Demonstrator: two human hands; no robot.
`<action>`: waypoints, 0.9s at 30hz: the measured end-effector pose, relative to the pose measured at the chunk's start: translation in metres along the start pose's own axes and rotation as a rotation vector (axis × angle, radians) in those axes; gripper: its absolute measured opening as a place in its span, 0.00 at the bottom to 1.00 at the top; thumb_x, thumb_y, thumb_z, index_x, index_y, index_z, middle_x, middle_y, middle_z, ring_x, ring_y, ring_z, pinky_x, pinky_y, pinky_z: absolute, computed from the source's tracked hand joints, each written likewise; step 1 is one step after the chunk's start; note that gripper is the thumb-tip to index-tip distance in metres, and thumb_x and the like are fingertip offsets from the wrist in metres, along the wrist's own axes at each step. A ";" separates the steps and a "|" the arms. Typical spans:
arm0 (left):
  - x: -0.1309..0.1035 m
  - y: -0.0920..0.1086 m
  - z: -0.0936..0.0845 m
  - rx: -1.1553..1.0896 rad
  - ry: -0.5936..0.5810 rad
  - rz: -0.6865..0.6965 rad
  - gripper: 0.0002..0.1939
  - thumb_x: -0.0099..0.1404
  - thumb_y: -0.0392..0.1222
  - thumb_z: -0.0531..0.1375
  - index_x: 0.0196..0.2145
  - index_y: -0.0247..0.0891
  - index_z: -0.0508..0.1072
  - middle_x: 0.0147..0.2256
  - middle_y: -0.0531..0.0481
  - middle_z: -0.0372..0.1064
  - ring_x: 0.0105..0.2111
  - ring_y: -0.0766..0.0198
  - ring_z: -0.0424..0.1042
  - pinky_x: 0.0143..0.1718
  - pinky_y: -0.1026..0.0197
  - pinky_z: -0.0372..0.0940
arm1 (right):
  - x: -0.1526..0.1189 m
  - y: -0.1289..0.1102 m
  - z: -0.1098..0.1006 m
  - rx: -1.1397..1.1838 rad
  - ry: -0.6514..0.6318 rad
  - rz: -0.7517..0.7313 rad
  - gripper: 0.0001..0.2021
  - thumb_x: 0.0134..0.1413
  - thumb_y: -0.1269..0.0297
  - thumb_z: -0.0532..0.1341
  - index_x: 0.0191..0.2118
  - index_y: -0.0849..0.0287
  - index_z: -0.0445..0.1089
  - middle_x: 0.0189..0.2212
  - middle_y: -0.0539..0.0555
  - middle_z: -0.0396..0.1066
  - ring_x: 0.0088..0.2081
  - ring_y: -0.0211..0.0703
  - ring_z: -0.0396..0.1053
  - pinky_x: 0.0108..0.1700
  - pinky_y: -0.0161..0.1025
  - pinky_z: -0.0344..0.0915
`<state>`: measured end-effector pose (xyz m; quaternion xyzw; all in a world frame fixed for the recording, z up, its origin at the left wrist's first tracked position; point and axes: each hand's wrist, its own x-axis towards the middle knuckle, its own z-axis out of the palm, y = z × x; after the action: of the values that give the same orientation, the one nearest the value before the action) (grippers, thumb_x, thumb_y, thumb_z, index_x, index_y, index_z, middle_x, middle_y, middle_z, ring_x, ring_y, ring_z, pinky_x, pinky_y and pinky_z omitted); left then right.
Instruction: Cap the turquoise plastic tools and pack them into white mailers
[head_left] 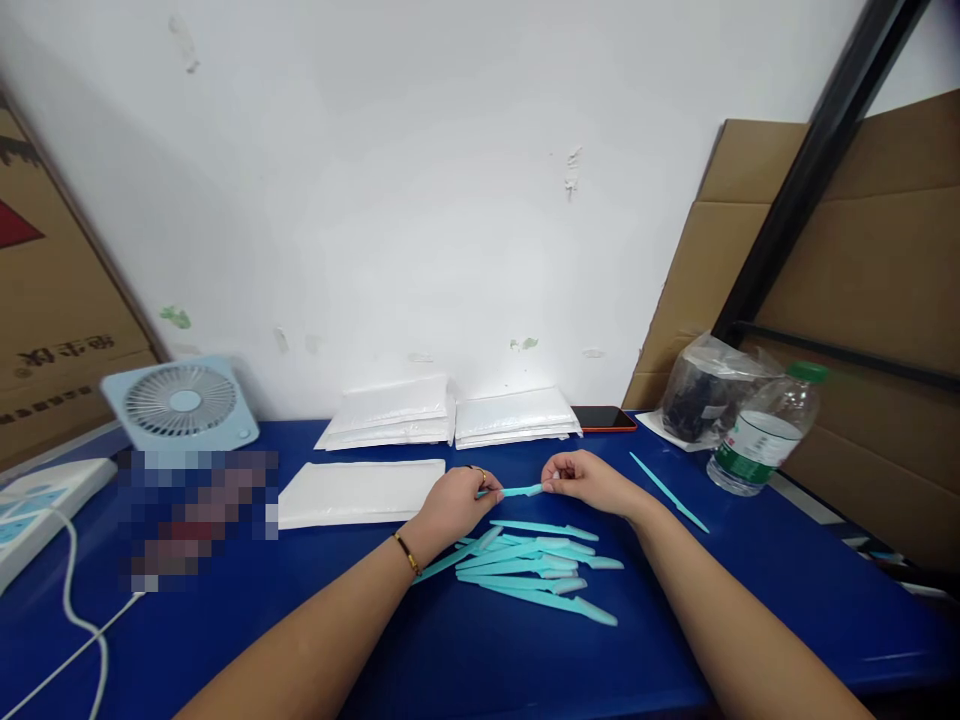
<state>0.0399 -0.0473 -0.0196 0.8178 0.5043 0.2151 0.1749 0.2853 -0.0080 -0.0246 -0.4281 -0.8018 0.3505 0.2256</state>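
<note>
Between my hands is a turquoise razor point(521, 491), held level just above the blue table. My left hand point(463, 497) pinches its left end, and my right hand point(579, 480) pinches its right end. Just below them lies a loose pile of several similar razors point(525, 570), most with their blade ends to the right. A single turquoise razor point(669, 492) rests apart, to the right of my right hand. Beside my left hand, a flat white padded envelope point(360, 492) lies on the table point(300, 620).
Two stacks of white envelopes point(390, 412) point(516, 415) stand by the wall, with a phone point(604, 418) beside them. At right are a bottle point(765, 435) and a bagged dark object point(694, 395). A fan point(182, 402), power strip point(45, 515) and white cable point(70, 590) are at left.
</note>
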 end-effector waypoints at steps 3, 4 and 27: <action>0.009 -0.011 0.003 0.039 0.044 -0.008 0.10 0.60 0.44 0.54 0.31 0.41 0.75 0.33 0.52 0.71 0.34 0.63 0.68 0.33 0.64 0.59 | 0.006 0.010 0.000 0.000 0.044 0.037 0.11 0.47 0.57 0.61 0.30 0.62 0.71 0.19 0.47 0.61 0.22 0.33 0.55 0.24 0.31 0.51; 0.012 -0.015 0.004 0.044 0.048 -0.010 0.10 0.60 0.43 0.54 0.30 0.41 0.75 0.33 0.51 0.71 0.34 0.63 0.68 0.33 0.64 0.60 | 0.008 0.014 -0.001 0.006 0.064 0.058 0.11 0.46 0.57 0.61 0.30 0.62 0.71 0.19 0.48 0.62 0.22 0.33 0.56 0.24 0.31 0.51; 0.006 -0.012 -0.004 0.129 -0.055 0.109 0.07 0.57 0.43 0.58 0.28 0.41 0.74 0.29 0.54 0.71 0.27 0.66 0.67 0.28 0.65 0.55 | -0.002 -0.004 0.002 -0.224 0.065 0.000 0.07 0.44 0.62 0.62 0.29 0.60 0.73 0.25 0.51 0.69 0.26 0.36 0.64 0.27 0.31 0.58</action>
<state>0.0309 -0.0361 -0.0212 0.8593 0.4667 0.1688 0.1234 0.2831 -0.0120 -0.0234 -0.4620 -0.8282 0.2446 0.2020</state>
